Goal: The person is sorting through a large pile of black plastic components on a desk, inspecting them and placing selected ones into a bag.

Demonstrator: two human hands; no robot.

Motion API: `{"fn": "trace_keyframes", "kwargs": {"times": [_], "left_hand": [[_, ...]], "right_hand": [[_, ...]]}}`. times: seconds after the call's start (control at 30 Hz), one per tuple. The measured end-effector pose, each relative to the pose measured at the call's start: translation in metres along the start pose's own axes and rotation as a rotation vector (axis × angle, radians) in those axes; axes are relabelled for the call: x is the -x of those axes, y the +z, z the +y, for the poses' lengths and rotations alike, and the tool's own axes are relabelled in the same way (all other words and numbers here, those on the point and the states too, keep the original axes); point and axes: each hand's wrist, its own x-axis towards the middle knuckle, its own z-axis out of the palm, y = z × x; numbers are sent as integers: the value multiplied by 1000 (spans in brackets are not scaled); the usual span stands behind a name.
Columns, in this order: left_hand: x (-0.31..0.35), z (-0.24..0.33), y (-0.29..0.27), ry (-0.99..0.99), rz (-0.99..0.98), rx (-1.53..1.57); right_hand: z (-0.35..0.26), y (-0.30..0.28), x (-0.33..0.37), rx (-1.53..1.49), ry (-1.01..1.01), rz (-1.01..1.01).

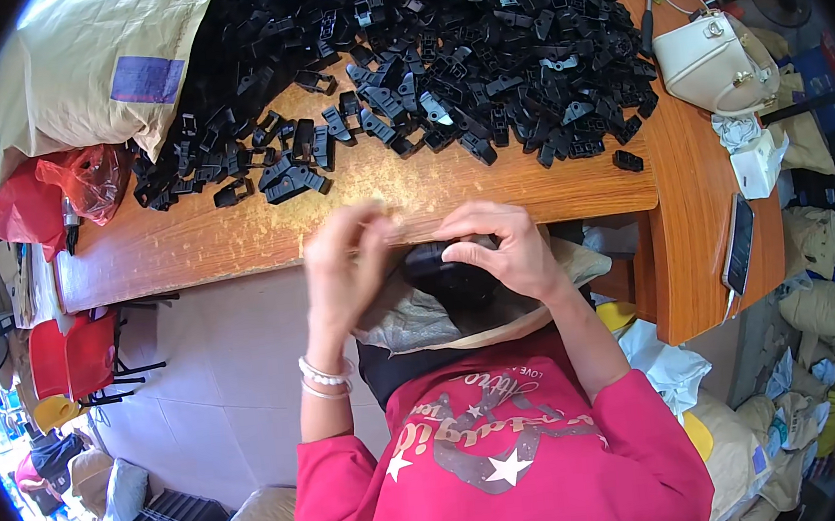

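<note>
My left hand (345, 262) is over the table's front edge, its fingers bent and smeared by motion. Whether it holds anything does not show. Beside it, my right hand (504, 244) has thumb and forefinger curled toward each other at the same edge. Dark plastic shows right by the fingertips, but I cannot make out what they pinch. Below both hands an open sack (414, 326) rests at my lap, with black plastic parts (465, 286) in its mouth. On the wooden table (235, 243) a large heap of black plastic clip-like parts (519, 60) spreads out, with several loose ones nearest me.
A full paper sack (89, 81) and red plastic bags (93, 181) sit at the table's left. To the right are a hammer (648, 17), a cream handbag (715, 61), tissues (758, 165) and a phone (738, 245). A red chair (70, 354) stands left; sacks (727, 452) lie right.
</note>
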Motion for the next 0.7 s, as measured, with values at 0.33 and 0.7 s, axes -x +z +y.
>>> {"fn": "trace_keyframes", "kwargs": {"times": [0.33, 0.7], "left_hand": [[-34, -44, -13, 224, 137, -780], [-43, -5, 2, 112, -185, -399]], "right_hand": [[23, -10, -28, 855, -83, 512], [16, -5, -32, 1040, 61, 409]]}}
